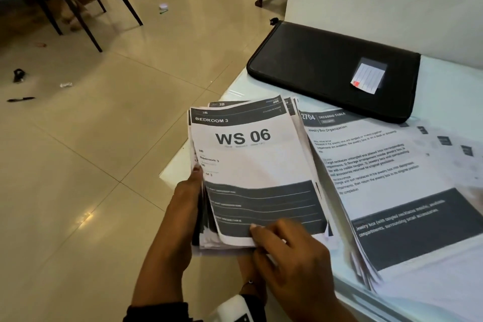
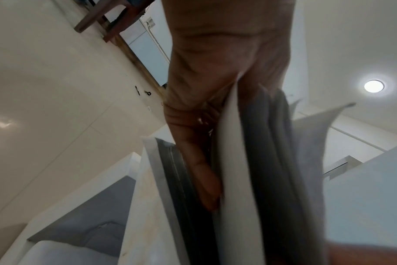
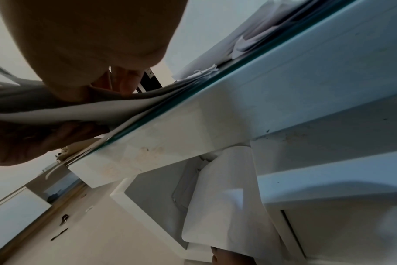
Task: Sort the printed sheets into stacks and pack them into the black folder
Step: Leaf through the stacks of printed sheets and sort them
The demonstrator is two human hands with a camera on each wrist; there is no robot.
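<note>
The left hand (image 1: pixel 187 200) has its fingers (image 2: pixel 204 179) curled round the side edge of a sheet stack (image 1: pixel 251 172), low in the centre of the head view. The right hand (image 1: pixel 292 256) pinches the top sheet's bottom edge. To the right, more sheets (image 1: pixel 392 178) lie fanned on the tabletop (image 1: pixel 444 91). The folder (image 1: pixel 326 68), upper right, is closed. Judging by this, sorting is under way and packing has not begun.

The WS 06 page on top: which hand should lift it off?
Probably the right hand: its fingers already pinch the WS 06 page at the bottom edge. The left hand grips the whole stack's side.
</note>
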